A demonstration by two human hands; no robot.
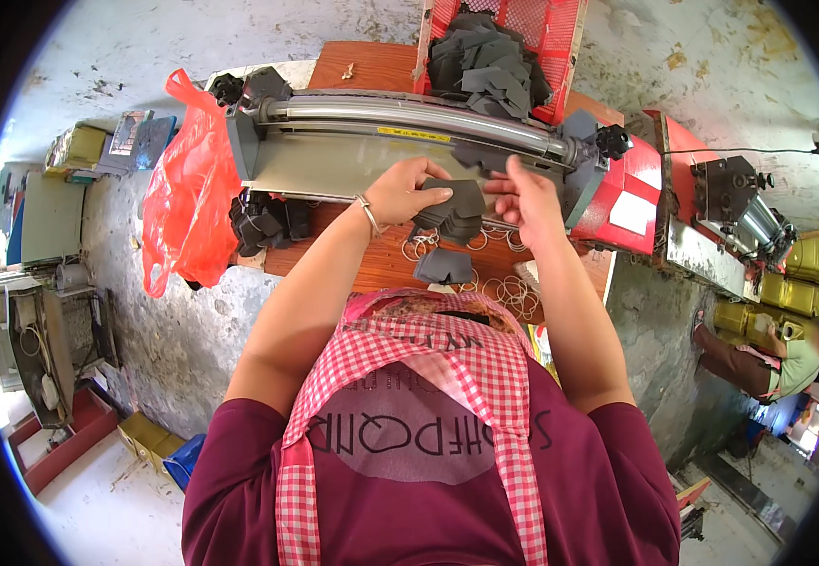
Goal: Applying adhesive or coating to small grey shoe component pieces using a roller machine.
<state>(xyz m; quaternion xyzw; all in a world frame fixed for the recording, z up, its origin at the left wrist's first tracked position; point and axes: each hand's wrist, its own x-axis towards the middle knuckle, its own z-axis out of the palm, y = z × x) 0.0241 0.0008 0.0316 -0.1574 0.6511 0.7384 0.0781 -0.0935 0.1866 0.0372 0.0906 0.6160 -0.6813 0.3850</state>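
Note:
My left hand (pixel 402 193) grips a stack of dark grey flat cut pieces (pixel 459 209), thumb on top. Just right of the stack, my right hand (pixel 530 200) is raised with its fingers apart; I see nothing held in it. Both hands are over the near edge of a roller machine (pixel 334 168), which has a long shiny metal roller (pixel 419 121) and a pale feed plate. Another dark piece (pixel 485 156) lies by the roller's right end, partly behind my right hand. Below the stack, more loose grey pieces (pixel 443 267) rest on the reddish wooden table (pixel 372 264).
Thin pale bands (pixel 511 297) lie scattered on the table. A red plastic bag (pixel 188 179) hangs at the machine's left, beside dark bundled pieces (pixel 263 222). Behind stands a red crate (pixel 565 47) heaped with grey pieces. Another person (pixel 787 363) sits far right, near yellow tins (pixel 801 294).

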